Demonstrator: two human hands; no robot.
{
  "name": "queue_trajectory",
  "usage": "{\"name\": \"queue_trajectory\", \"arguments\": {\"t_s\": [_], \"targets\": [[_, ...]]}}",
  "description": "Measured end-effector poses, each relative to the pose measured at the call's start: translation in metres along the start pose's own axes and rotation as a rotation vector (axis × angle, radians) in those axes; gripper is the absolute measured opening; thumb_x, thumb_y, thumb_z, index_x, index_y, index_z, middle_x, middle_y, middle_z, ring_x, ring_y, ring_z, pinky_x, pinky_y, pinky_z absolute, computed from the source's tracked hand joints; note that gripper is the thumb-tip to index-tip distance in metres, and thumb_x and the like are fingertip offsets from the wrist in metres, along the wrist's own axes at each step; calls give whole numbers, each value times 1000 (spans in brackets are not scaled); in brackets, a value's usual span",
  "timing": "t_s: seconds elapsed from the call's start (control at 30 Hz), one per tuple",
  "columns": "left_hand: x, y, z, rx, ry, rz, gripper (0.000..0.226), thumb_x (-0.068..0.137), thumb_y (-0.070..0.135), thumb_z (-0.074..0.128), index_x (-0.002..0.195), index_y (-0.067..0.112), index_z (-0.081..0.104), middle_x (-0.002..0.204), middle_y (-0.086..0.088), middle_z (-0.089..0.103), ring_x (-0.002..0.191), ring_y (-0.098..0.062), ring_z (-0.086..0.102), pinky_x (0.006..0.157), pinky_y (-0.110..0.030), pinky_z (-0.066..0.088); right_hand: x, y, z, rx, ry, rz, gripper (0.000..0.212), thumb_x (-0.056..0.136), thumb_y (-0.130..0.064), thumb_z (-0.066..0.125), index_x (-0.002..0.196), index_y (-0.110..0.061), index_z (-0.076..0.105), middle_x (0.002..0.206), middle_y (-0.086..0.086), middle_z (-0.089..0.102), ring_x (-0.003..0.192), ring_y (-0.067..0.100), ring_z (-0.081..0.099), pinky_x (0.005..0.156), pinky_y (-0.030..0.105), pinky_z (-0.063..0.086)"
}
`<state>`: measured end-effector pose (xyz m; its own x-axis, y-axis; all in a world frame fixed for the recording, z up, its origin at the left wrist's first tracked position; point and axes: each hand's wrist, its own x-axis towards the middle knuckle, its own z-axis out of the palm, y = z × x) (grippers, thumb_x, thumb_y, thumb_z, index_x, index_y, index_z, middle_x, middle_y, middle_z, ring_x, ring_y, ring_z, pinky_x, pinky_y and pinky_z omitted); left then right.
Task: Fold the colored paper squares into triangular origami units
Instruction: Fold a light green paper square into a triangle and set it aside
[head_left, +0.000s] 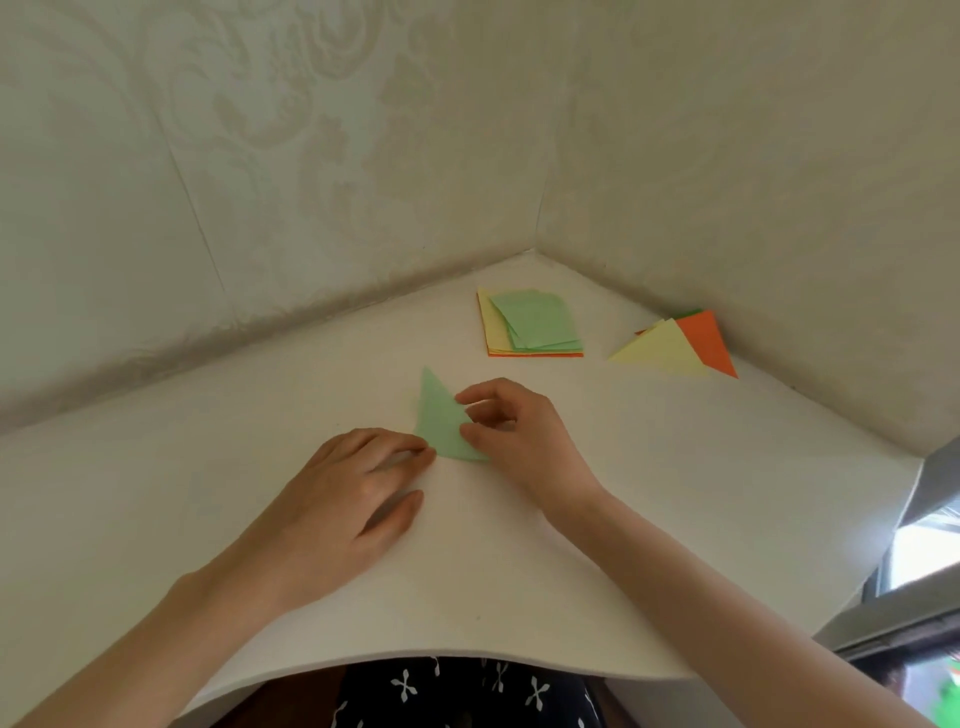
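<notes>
A light green paper triangle (439, 421) lies flat on the white table (623, 493), one tip pointing away from me. My left hand (353, 493) touches its near left corner with the fingertips, the fingers bent. My right hand (511, 431) pinches the triangle's right edge between thumb and forefinger and covers part of that side. Behind, a stack of unfolded squares (535, 325) has green sheets on top, yellow and orange below.
Folded yellow and orange triangles (680, 345) lie in a small pile at the back right by the wall. Patterned walls close the table's far corner. The table's front edge curves just over my lap, and its right edge meets a window frame (914, 608).
</notes>
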<state>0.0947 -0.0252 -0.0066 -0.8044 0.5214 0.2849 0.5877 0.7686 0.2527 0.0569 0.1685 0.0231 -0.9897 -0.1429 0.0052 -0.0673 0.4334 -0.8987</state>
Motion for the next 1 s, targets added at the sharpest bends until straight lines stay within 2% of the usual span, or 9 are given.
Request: {"name": "queue_trajectory", "arguments": {"t_s": [0.13, 0.23, 0.3, 0.47, 0.6, 0.77, 0.83, 0.9, 1.0], "targets": [[4, -2, -1, -100, 114, -24, 46, 91, 45, 40, 120, 19, 64, 118, 11, 57, 110, -6, 51, 95, -20, 35, -2, -1, -6, 150, 48, 20, 27, 84, -4, 64, 102, -24, 58, 81, -2, 62, 65, 3, 54, 62, 12, 43], [17, 6, -11, -554, 267, -290, 42, 84, 58, 55, 113, 29, 62, 104, 17, 64, 100, 4, 58, 91, -10, 39, -4, -3, -21, 425, 139, 49, 39, 83, 6, 62, 114, -17, 56, 83, 4, 60, 66, 8, 60, 64, 19, 51], [34, 12, -11, -800, 253, -407, 43, 71, 63, 66, 105, 36, 61, 95, 12, 70, 95, 1, 63, 88, -15, 44, -7, -2, -30, 607, 148, 60, 47, 81, 13, 59, 117, -17, 52, 93, 16, 59, 74, 15, 65, 66, 27, 55], [84, 39, 7, -985, 164, -425, 26, 72, 42, 76, 91, 27, 66, 84, 7, 72, 78, -7, 67, 71, -16, 48, -14, 7, -47, 767, 118, 102, 37, 81, 15, 58, 111, -7, 52, 103, 28, 63, 87, 29, 68, 77, 34, 56], [112, 50, 22, -963, 128, -380, 13, 84, 16, 68, 78, 6, 63, 79, -9, 68, 68, -11, 61, 65, -28, 49, -15, 20, -76, 607, 155, 104, 13, 83, 4, 64, 89, -6, 59, 86, 11, 69, 85, 19, 67, 81, 29, 55], [141, 53, 21, -739, -40, -192, 19, 87, 14, 66, 73, 25, 60, 65, 18, 61, 61, 2, 54, 62, -13, 42, -7, 36, -138, 2, 125, -35, 19, 79, -2, 70, 73, -19, 63, 73, -10, 64, 66, -3, 55, 63, 9, 40], [149, 55, 21, -685, -9, -148, 15, 87, 16, 66, 81, 29, 63, 72, 14, 63, 68, 2, 56, 66, -11, 41, -1, 42, -152, -197, 55, -25, 19, 80, -4, 70, 73, -20, 63, 75, -10, 64, 66, -6, 54, 61, 5, 36], [152, 52, 24, -648, 17, -159, 10, 89, 22, 63, 97, 27, 64, 88, 13, 65, 82, 3, 58, 76, -10, 42, 9, 50, -162, -252, 144, -41, 18, 80, -5, 70, 73, -20, 64, 75, -8, 64, 67, -7, 54, 61, 5, 37], [145, 32, 37, -323, -20, -69, 37, 90, 48, 50, 115, 22, 61, 112, 18, 55, 105, 6, 46, 90, -6, 32, 28, 60, -179, -184, 314, 10, 14, 80, -5, 71, 74, -17, 65, 71, -7, 61, 60, -6, 52, 57, 5, 37]]}}
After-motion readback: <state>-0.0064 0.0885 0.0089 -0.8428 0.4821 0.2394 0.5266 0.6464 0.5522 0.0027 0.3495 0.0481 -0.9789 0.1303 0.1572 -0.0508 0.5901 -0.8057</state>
